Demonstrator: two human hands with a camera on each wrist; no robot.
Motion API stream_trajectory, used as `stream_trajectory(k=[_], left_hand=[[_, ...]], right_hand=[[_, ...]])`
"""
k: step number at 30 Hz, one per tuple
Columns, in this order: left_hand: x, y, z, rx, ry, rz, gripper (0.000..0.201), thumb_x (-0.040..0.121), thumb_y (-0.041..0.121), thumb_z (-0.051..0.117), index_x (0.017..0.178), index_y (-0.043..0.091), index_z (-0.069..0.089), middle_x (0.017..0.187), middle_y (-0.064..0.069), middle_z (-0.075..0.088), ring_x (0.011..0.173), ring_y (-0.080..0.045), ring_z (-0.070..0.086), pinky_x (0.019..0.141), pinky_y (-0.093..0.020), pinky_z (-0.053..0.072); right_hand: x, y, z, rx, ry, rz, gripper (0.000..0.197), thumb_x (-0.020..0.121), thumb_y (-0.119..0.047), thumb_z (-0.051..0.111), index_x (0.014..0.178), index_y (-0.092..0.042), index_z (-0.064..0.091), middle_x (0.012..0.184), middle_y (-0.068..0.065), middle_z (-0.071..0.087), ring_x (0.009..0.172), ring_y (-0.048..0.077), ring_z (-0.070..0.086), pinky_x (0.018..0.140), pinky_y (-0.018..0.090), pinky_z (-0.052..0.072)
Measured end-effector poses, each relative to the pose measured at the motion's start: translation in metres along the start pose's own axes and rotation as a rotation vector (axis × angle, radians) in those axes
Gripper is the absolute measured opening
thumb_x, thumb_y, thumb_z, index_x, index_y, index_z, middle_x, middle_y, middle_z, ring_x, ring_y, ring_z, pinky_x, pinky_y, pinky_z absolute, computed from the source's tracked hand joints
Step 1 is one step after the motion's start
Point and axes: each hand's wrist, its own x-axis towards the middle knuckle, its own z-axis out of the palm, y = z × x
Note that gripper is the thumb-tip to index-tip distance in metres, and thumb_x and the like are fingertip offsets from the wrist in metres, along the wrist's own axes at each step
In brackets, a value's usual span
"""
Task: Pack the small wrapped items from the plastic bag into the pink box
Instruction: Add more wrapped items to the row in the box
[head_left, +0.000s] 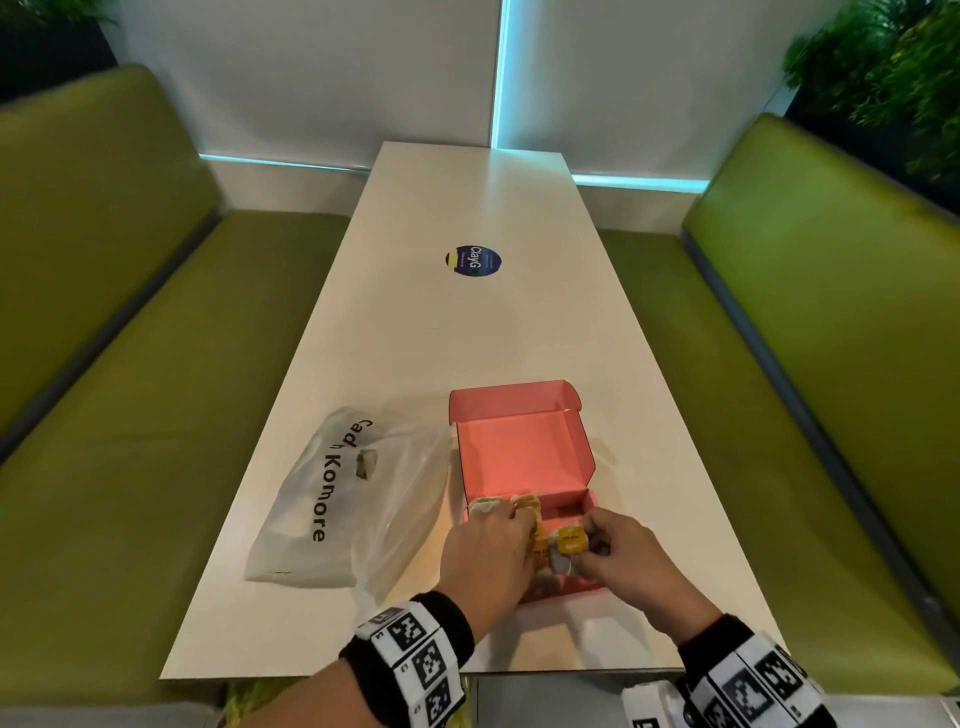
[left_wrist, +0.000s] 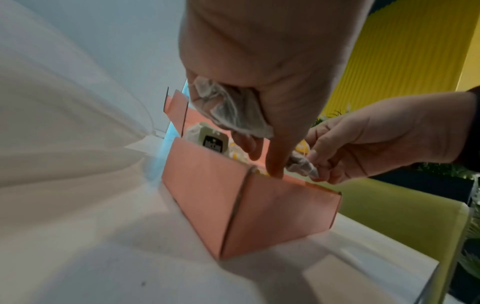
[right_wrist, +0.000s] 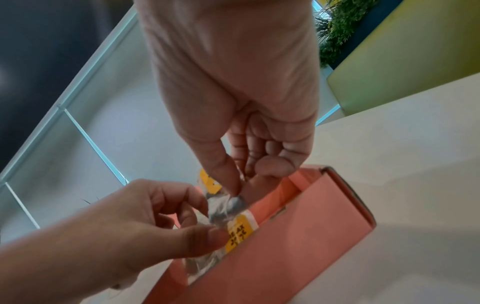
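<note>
From the head view, one pink box (head_left: 522, 457) stands open on the white table (head_left: 467, 322), its lid tipped back, with one translucent plastic bag (head_left: 332, 499) lying just beside it on the left. Several wrapped items with yellow labels (head_left: 570, 540) crowd the near end of the box; the exact count cannot be told because the hands cover them. The left hand (head_left: 483, 558) reaches over the near left corner, and the right hand (head_left: 621, 556) sits just beside it at the near right, with a yellow-labelled packet between the two.

In the left wrist view, the left hand (left_wrist: 262, 61) has its fingers curled round one crumpled clear-wrapped item (left_wrist: 233, 111) above the box (left_wrist: 233, 197), thumb pointing down to the near wall. A dark-labelled packet (left_wrist: 211, 142) stands inside. The right hand (left_wrist: 369, 142) pinches a second clear wrapper (left_wrist: 302, 165) at the rim.

In the right wrist view, the right hand (right_wrist: 233, 86) pinches a clear wrapper (right_wrist: 226, 205) between thumb and fingertip, above the box (right_wrist: 298, 246). The left hand (right_wrist: 124, 224) presses its thumb on a yellow label (right_wrist: 237, 234) at the box's near wall.
</note>
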Motion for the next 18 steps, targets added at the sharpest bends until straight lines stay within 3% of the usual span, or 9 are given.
stream_trajectory(k=[5, 10, 18], left_hand=[[0.006, -0.001, 0.001, 0.015, -0.006, 0.003, 0.024, 0.091, 0.027, 0.046, 0.112, 0.021, 0.058, 0.121, 0.0, 0.053, 0.109, -0.025, 0.053, 0.074, -0.032, 0.039], [0.01, -0.002, 0.0, -0.002, -0.035, -0.022, 0.024, 0.091, 0.026, 0.048, 0.11, 0.02, 0.062, 0.118, -0.002, 0.056, 0.11, -0.026, 0.053, 0.081, -0.035, 0.043], [0.009, -0.001, 0.0, 0.045, -0.048, 0.016, 0.024, 0.09, 0.02, 0.05, 0.113, 0.016, 0.055, 0.121, -0.005, 0.051, 0.108, -0.029, 0.052, 0.075, -0.036, 0.042]], right_hand=[[-0.002, 0.002, 0.004, -0.021, -0.113, -0.046, 0.023, 0.072, -0.002, 0.067, 0.068, -0.02, 0.053, 0.063, -0.008, 0.054, 0.06, 0.007, 0.046, 0.053, 0.013, 0.035], [0.0, 0.002, 0.009, -0.06, -0.122, -0.064, 0.027, 0.072, -0.004, 0.068, 0.066, -0.023, 0.051, 0.063, -0.011, 0.052, 0.058, 0.003, 0.043, 0.052, 0.011, 0.034], [0.0, 0.005, 0.011, -0.072, -0.126, -0.077, 0.028, 0.072, -0.002, 0.068, 0.066, -0.024, 0.051, 0.064, -0.01, 0.053, 0.059, 0.003, 0.043, 0.054, 0.012, 0.035]])
